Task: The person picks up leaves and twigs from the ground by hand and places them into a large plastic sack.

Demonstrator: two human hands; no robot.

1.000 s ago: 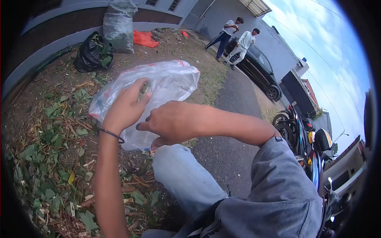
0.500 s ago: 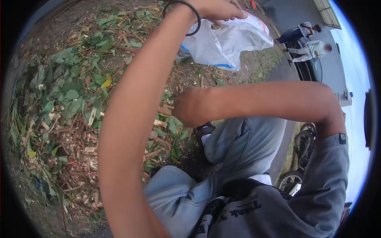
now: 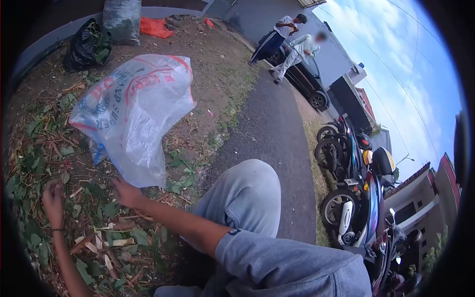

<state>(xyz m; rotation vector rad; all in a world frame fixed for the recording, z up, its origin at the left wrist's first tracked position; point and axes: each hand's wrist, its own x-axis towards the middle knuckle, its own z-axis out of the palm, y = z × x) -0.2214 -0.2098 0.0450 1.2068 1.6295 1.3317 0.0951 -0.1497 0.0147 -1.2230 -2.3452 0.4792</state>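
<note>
Head view, outdoors, person crouched at the edge of a dirt patch beside a paved path.

Right hand (image 3: 126,192): reaches forward and down, fingers closed on the lower edge of a clear plastic bag (image 3: 136,111). The bag stands puffed up above the hand, mouth side low, with red and blue lettering on its face (text mirrored, not readable). It hangs over the ground litter, between the two hands but nearer the right.

Left hand (image 3: 53,195): low at the left edge of view, fingers curled down into the leaf litter (image 3: 94,232). Whether it actually grips anything I cannot tell; the fingertips are lost among the scraps. A thin dark band sits on the wrist.

Ground: green leaves, cut stems and pale woody chips spread over bare soil under and around both hands. The person's bent knee in light denim (image 3: 245,198) rises just right of the right forearm; grey sleeve in the foreground.

Further off: a black rubbish bag (image 3: 86,44) and a grey filled sack (image 3: 121,20) stand at the foot of a low wall, an orange sheet (image 3: 156,27) beside them. Two other people (image 3: 289,42) stand near a dark car (image 3: 307,81) along the path. Parked motorbikes (image 3: 354,173) line the right side.
</note>
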